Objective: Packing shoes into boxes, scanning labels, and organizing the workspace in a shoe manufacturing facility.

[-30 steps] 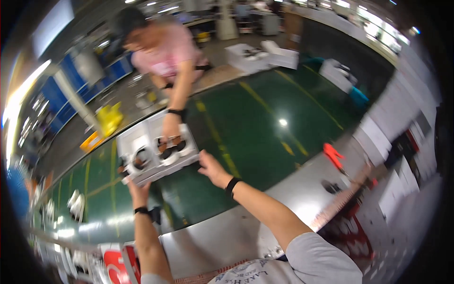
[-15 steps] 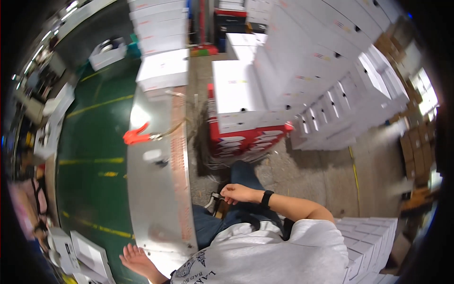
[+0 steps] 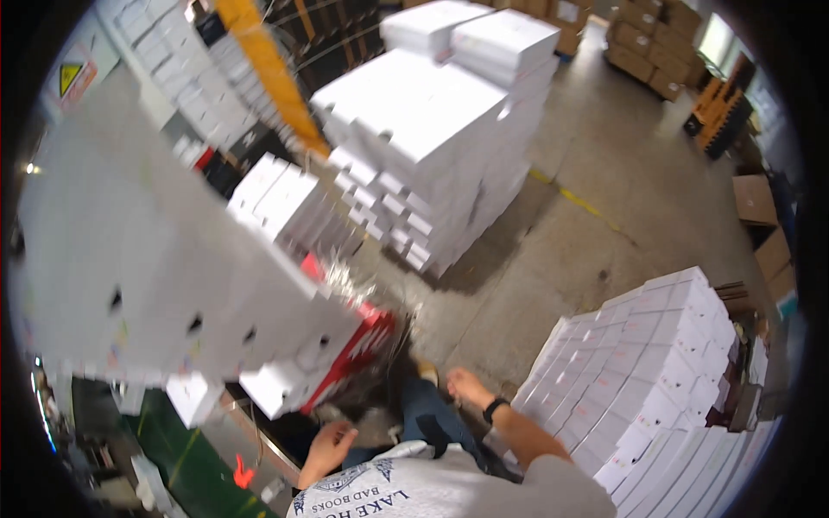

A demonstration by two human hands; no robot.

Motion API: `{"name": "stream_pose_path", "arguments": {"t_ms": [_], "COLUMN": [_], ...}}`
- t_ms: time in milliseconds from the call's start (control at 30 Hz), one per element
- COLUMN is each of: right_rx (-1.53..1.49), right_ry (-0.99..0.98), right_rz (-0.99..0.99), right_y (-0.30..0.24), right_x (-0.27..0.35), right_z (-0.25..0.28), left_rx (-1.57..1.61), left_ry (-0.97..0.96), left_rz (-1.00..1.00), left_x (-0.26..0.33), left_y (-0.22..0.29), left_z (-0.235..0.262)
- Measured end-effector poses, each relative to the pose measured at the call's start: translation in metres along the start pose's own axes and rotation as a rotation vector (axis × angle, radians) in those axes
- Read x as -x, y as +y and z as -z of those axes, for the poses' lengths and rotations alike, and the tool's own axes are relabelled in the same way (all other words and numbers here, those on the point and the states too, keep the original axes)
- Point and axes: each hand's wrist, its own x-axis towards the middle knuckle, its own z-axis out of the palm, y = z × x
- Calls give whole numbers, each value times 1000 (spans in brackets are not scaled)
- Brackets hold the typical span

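White stacked boxes (image 3: 639, 380) beside right hand (image 3: 458, 386) (open, empty) | left hand (image 3: 328, 445) loosely curled, holding nothing

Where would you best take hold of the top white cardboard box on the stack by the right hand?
Probably by its two short end faces, coming from above. The top white cardboard box lies flat on the stack, its lid free and neighbours packed against its long sides. The right hand, empty and open, is nearest; the left hand hangs lower.

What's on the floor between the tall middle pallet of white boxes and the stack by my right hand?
Bare grey concrete floor with a yellow line, in the head view, separates the middle stack from the right stack.
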Motion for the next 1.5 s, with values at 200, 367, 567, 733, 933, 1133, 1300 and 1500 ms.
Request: {"name": "stream_pose_path", "arguments": {"t_ms": [200,367,567,733,933,1133,1300,1500], "right_rx": [271,111,-108,-247,445,-542,-961,-646], "right_ry": [65,273,109,177,635,819,1061,1162], "right_rz": [-138,132,248,371,104,72,-16,105], "right_y": [-37,-127,-253,-323,-288,-264,-214,-283], "right_x": [19,5,-1,-7,-6,63,52,21], "right_z": [100,159,221,351,538,656,789,1057], "left_rx": [-161,-59,-127,-229,-421,-497,-538,-458], "left_ry": [-374,-475,-442,-551,-633,-925,-939,-839], "left_rz": [-201,-268,-347,-457,-539,-830,-1000,-546], "left_x": [-110,-182,-327,-427,-522,-590,-630,-812], "left_y": [137,201,251,347,533,784,980,1025], "left_z": [-48,-50,-96,-189,-298,-440,-608,-736]}}
